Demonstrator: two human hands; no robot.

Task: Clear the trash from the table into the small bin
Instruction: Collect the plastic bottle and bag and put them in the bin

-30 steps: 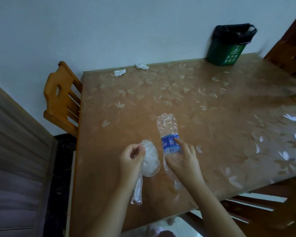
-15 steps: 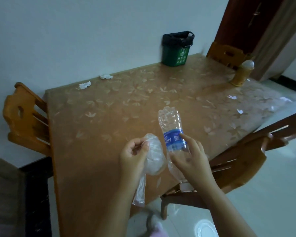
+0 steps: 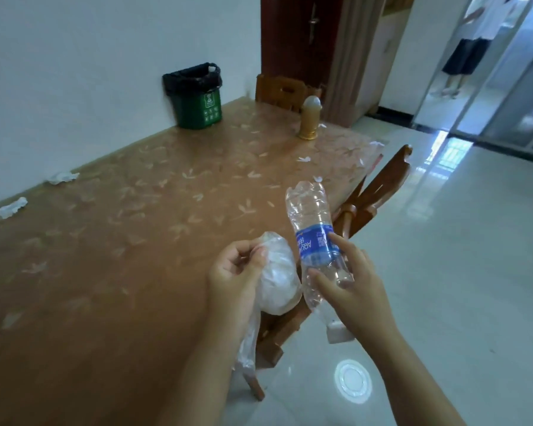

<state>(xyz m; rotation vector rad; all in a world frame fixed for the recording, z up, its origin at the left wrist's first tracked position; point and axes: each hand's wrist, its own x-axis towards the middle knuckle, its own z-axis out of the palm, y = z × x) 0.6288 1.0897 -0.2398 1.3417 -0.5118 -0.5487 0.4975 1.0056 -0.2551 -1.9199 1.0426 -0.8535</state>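
Space is looking wide open across the brown flower-patterned table [image 3: 105, 272], all the way to the small green bin with a black liner [image 3: 197, 109] sitting against the wall at the far end. Both hands are hovering over the table's near-right edge. The left hand [image 3: 237, 272] is pinching a clear plastic bag with something white inside [image 3: 279, 278]. The right hand [image 3: 357, 290] is gripping a crushed clear plastic bottle with a blue label [image 3: 314, 241], with the cap end pointing down. Two crumpled white tissues [image 3: 11, 207] [image 3: 62, 177] are lying along the wall edge.
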